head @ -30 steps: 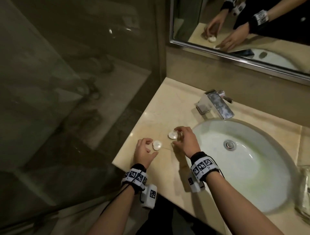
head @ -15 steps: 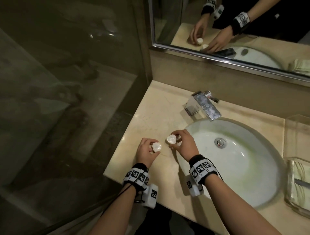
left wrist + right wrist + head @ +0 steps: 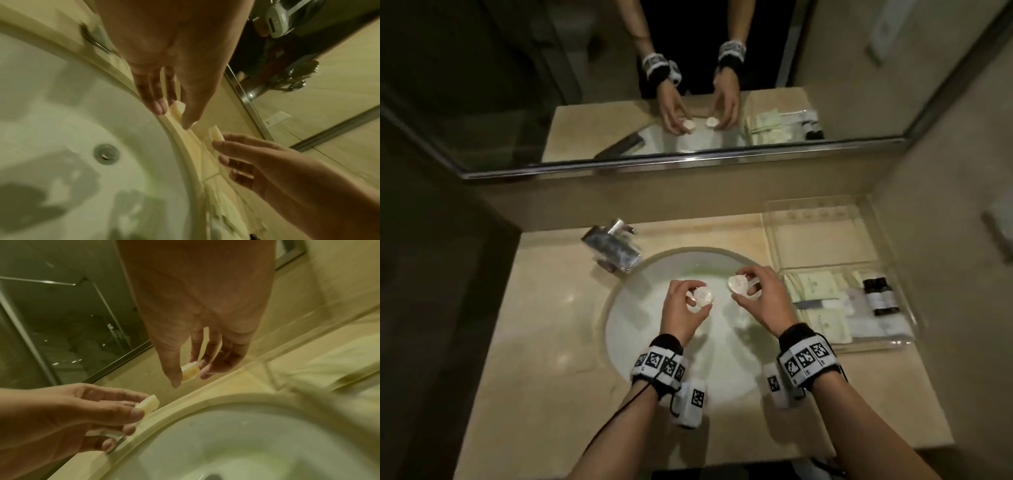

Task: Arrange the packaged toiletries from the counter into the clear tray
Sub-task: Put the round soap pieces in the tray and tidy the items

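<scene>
Pinching a small round white packaged soap (image 3: pixel 703 296) between thumb and curled fingertips, the left hand (image 3: pixel 681 310) hangs above the white sink basin (image 3: pixel 640 318). Just to its right, the right hand (image 3: pixel 763 301) grips a second round white packaged soap (image 3: pixel 738 284) in the same way, over the basin's right side, the two soaps near each other but apart. On the beige counter (image 3: pixel 544 325) right of the basin sits the clear tray (image 3: pixel 822 236); its near section holds pale green sachets (image 3: pixel 813 289), white packets (image 3: pixel 876 323) and two small dark bottles (image 3: pixel 880 296), while its far section looks bare. A chrome faucet (image 3: pixel 613 246) stands behind the basin at left, and the wall mirror (image 3: pixel 688 85) reflects both hands.
</scene>
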A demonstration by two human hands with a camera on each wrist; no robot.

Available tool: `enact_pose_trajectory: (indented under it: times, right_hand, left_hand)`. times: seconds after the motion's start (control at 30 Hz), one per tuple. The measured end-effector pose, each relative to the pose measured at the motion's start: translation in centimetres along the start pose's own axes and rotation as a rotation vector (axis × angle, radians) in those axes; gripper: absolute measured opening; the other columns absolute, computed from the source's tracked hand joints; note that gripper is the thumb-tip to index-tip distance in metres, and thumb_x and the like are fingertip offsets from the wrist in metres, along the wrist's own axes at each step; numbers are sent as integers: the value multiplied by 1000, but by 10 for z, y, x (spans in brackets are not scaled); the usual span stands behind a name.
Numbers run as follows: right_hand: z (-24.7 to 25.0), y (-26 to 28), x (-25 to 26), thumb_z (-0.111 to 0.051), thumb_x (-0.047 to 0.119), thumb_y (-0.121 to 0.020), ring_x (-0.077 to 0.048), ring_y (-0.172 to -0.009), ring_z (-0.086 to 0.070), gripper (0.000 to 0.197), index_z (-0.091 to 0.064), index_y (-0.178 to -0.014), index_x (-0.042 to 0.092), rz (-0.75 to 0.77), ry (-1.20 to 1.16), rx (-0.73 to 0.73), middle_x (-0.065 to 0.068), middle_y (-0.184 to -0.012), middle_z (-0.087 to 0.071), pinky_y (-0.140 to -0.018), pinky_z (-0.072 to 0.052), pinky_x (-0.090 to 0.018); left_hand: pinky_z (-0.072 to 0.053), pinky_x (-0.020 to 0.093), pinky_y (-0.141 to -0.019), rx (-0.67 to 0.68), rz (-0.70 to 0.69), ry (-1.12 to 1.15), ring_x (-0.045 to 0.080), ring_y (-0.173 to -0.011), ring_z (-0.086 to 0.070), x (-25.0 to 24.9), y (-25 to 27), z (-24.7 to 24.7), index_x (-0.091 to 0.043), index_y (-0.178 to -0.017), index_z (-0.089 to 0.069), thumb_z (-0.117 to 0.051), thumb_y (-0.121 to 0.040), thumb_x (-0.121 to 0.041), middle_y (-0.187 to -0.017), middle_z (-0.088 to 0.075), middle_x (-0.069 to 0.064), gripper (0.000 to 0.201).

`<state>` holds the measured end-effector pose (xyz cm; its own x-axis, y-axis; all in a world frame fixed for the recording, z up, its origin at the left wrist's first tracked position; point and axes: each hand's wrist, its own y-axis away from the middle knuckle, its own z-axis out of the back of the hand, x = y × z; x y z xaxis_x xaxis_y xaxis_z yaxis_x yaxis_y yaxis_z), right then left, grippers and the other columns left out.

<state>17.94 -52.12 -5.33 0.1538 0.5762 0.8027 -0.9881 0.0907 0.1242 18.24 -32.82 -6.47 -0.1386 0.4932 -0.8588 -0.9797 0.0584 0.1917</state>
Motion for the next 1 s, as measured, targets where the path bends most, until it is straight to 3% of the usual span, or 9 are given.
enact_pose_trajectory:
  times: [0.23, 0.37, 0.57, 0.7, 0.8, 1.0]
  right_hand:
    - [119, 1, -88, -76, 8, -76, -9, -76, -58, 40, -62, -112, 18, -186, -7, -179, -1, -110, -55, -67, -46, -10]
    - [153, -8, -132, -78, 6, -75, -23, -89, -64, 37, -64, -109, 13, -254, 60, -231, -5, -111, -56, -87, -55, -36]
    - [155, -30, -165, -78, 9, -77, -25, -97, -63, 33, -65, -106, 13, -300, 129, -126, -7, -113, -58, -93, -54, -38]
    - [150, -36, -166, -76, 7, -78, -24, -96, -62, 32, -64, -107, 14, -294, 118, -58, -6, -112, -56, -88, -56, -38]
    - [145, -39, -167, -78, 6, -75, -25, -97, -62, 37, -63, -107, 15, -302, 121, -58, -6, -114, -55, -88, -56, -40]
    - [147, -38, -166, -83, 9, -71, -23, -96, -62, 49, -56, -113, 14, -354, 87, -64, -4, -111, -57, -84, -58, -41]
  left_hand:
    - [-51, 13, -74, 126, -98, 49, 7, -83, -58, -73, -26, -106, -22, -112, -67, -73, -78, -6, -111, -50, 2, 38]
    - [-51, 14, -71, 170, -114, 54, 13, -80, -58, -96, -31, -147, -22, -110, -68, -75, -76, -8, -110, -50, 0, 37]
    - [-50, 11, -71, 183, -102, 12, 16, -80, -59, -103, -31, -171, -21, -111, -68, -75, -78, -14, -109, -50, 0, 35]
    - [-52, 17, -72, 156, -103, 0, 16, -81, -58, -102, -29, -167, -21, -110, -68, -75, -78, -12, -107, -50, 0, 34]
    - [-53, 21, -74, 149, -98, -4, 17, -83, -58, -100, -30, -165, -21, -110, -69, -75, -77, -9, -106, -49, 1, 36]
    - [-53, 19, -74, 138, -110, 8, 16, -83, -58, -102, -32, -163, -22, -110, -68, -75, -76, -6, -106, -49, 0, 39]
